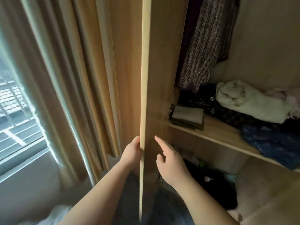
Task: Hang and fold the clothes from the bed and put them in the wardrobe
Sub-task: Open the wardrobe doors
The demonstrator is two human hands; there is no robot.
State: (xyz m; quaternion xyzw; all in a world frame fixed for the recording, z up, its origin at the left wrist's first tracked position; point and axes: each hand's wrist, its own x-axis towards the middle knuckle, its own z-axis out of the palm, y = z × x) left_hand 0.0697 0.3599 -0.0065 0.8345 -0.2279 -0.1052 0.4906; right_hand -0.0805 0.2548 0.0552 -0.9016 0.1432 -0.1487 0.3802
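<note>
Wardrobe door [144,78], edge-on, open between a person's two hands.
Nearest, the left hand [132,151] curls round the door's edge, likely to swing it; the right hand [170,163] holds nothing, forefinger out towards its inner face. Beyond, folded clothes [186,116] sit on a shelf [215,132] inside; higher, a knitted garment [203,46] hangs.

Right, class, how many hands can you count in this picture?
2. The left hand grips the wardrobe door by its edge; the right hand is near its inner face, forefinger extended.
</note>
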